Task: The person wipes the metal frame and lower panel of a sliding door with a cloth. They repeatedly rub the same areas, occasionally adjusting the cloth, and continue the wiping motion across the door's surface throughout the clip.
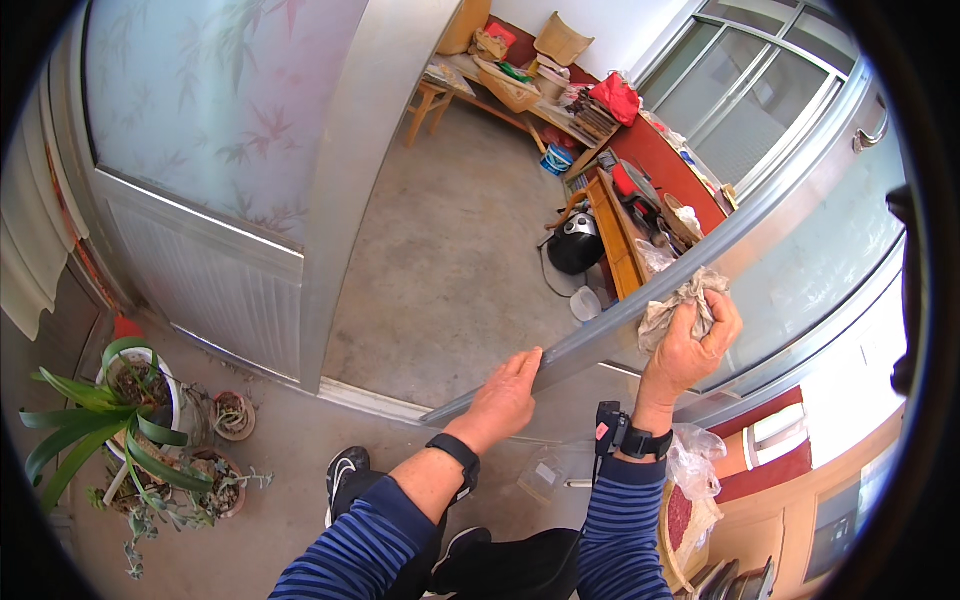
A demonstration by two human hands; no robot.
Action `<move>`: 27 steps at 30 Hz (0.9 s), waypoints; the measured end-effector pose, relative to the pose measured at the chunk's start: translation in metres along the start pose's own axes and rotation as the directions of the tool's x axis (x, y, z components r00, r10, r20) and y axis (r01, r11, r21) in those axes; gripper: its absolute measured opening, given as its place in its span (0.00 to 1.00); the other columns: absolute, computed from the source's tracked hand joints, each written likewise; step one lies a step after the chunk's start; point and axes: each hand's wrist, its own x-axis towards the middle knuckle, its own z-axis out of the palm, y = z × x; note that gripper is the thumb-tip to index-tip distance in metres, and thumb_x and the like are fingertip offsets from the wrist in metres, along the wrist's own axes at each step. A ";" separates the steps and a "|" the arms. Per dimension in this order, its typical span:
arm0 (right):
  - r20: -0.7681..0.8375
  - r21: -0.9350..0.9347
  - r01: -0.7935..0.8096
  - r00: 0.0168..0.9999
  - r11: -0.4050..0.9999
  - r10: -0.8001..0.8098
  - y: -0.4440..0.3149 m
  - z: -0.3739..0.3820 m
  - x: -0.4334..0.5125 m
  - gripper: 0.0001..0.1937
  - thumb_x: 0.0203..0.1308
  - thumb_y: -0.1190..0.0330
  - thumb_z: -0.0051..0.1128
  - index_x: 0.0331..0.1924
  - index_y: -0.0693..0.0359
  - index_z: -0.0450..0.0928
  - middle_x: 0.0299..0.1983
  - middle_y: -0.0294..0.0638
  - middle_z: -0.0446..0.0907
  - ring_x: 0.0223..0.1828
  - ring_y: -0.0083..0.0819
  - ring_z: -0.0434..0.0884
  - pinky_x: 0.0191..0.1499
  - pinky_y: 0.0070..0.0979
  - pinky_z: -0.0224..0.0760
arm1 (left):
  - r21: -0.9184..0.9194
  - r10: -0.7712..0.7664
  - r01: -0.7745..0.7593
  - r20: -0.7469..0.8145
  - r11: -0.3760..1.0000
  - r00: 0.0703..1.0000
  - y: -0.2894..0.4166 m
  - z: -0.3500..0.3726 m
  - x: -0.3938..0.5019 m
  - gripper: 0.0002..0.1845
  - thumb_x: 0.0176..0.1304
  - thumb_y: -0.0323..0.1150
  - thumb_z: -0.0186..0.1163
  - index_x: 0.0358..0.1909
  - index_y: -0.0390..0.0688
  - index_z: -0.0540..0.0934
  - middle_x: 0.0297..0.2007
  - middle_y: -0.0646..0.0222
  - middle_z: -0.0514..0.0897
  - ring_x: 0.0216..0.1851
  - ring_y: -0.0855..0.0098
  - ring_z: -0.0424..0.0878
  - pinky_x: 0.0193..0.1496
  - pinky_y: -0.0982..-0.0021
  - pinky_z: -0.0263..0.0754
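Observation:
An open metal-framed door (600,322) with frosted glass stands in front of me, its edge slanting from lower middle to upper right. My left hand (504,396) rests against the door's edge near its lower part, fingers together, holding nothing that shows. In my right hand (686,360) is a crumpled, dirty beige cloth (679,311), pinched between thumb and fingers and pressed on the door's face near the frame. A metal door handle (870,135) shows farther up. Both wrists wear black straps, the right one with a small black device.
Potted plants (142,390) stand at lower left beside a fixed frosted panel (202,135). A door sill (375,405) crosses the floor. Beyond it are a black appliance (576,244), a wooden bench (619,232) and a cluttered shelf. A basket of red items (681,517) is at lower right.

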 end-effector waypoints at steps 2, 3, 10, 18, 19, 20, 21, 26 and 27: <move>-0.034 -0.040 0.061 0.997 0.997 -0.063 0.002 0.008 -0.015 0.13 0.67 0.79 0.66 0.53 0.64 0.79 0.56 0.46 0.79 0.60 0.42 0.79 0.67 0.38 0.72 | -0.029 0.004 -0.004 0.001 1.000 1.000 -0.001 -0.001 -0.001 0.42 0.64 0.18 0.55 0.83 0.33 0.60 0.77 0.45 0.69 0.77 0.43 0.69 0.79 0.54 0.68; -0.013 -0.041 0.061 0.998 0.997 -0.062 0.005 0.011 -0.028 0.13 0.66 0.79 0.66 0.53 0.64 0.79 0.56 0.47 0.78 0.60 0.44 0.79 0.67 0.39 0.71 | -0.040 0.003 -0.003 0.006 0.999 1.000 -0.001 -0.001 -0.001 0.42 0.64 0.18 0.55 0.83 0.33 0.60 0.77 0.45 0.69 0.77 0.43 0.69 0.79 0.54 0.68; 0.219 -0.008 -0.025 0.975 1.000 0.026 0.018 0.010 -0.173 0.15 0.61 0.81 0.65 0.50 0.63 0.76 0.57 0.54 0.75 0.59 0.54 0.78 0.68 0.45 0.70 | -0.085 0.019 -0.022 -0.035 0.996 0.999 -0.006 0.006 -0.001 0.42 0.64 0.17 0.55 0.83 0.34 0.60 0.77 0.45 0.69 0.76 0.42 0.70 0.78 0.54 0.70; 0.440 0.114 -0.039 0.898 0.993 -0.016 0.019 -0.005 -0.211 0.12 0.58 0.82 0.66 0.45 0.64 0.80 0.51 0.53 0.77 0.54 0.56 0.79 0.58 0.50 0.77 | -0.153 -0.027 0.029 0.018 0.988 0.999 -0.004 0.002 0.000 0.43 0.64 0.17 0.54 0.84 0.35 0.59 0.78 0.46 0.68 0.76 0.42 0.71 0.77 0.55 0.70; 0.399 0.118 -0.035 0.917 0.992 -0.016 0.015 -0.007 -0.197 0.12 0.58 0.83 0.65 0.45 0.64 0.81 0.50 0.53 0.77 0.53 0.55 0.79 0.57 0.49 0.76 | -0.131 0.002 0.000 0.014 0.991 1.000 -0.005 0.002 -0.002 0.43 0.64 0.17 0.54 0.84 0.35 0.59 0.78 0.45 0.67 0.76 0.42 0.70 0.77 0.55 0.70; 0.349 0.129 -0.021 0.937 0.991 -0.025 0.012 -0.007 -0.178 0.12 0.58 0.83 0.65 0.45 0.64 0.81 0.49 0.53 0.78 0.52 0.55 0.79 0.57 0.49 0.76 | -0.108 0.028 -0.028 0.003 0.994 1.000 -0.005 0.002 -0.002 0.43 0.64 0.17 0.54 0.84 0.35 0.59 0.78 0.45 0.67 0.77 0.42 0.70 0.78 0.55 0.70; 0.310 0.097 -0.018 0.951 0.995 -0.013 0.010 -0.006 -0.153 0.12 0.58 0.83 0.65 0.45 0.64 0.81 0.49 0.53 0.78 0.53 0.55 0.80 0.58 0.48 0.76 | -0.078 0.046 -0.046 0.000 0.996 0.999 -0.006 0.003 -0.003 0.43 0.64 0.17 0.53 0.84 0.35 0.59 0.79 0.45 0.67 0.77 0.43 0.69 0.78 0.55 0.70; 0.041 0.082 -0.018 0.999 0.996 0.015 0.003 0.000 -0.029 0.12 0.60 0.83 0.65 0.48 0.65 0.82 0.52 0.50 0.78 0.57 0.50 0.80 0.61 0.45 0.75 | -0.043 0.027 -0.026 0.032 0.999 0.999 -0.006 0.003 -0.001 0.44 0.64 0.17 0.54 0.85 0.36 0.57 0.80 0.48 0.65 0.80 0.46 0.66 0.81 0.55 0.67; 0.019 0.065 -0.004 1.000 0.998 0.003 -0.001 0.002 -0.018 0.12 0.60 0.83 0.65 0.48 0.65 0.82 0.52 0.50 0.78 0.57 0.49 0.80 0.61 0.45 0.75 | -0.032 0.020 -0.019 0.031 0.999 0.999 -0.006 0.001 -0.001 0.44 0.64 0.17 0.53 0.85 0.36 0.57 0.80 0.47 0.65 0.80 0.46 0.66 0.81 0.55 0.66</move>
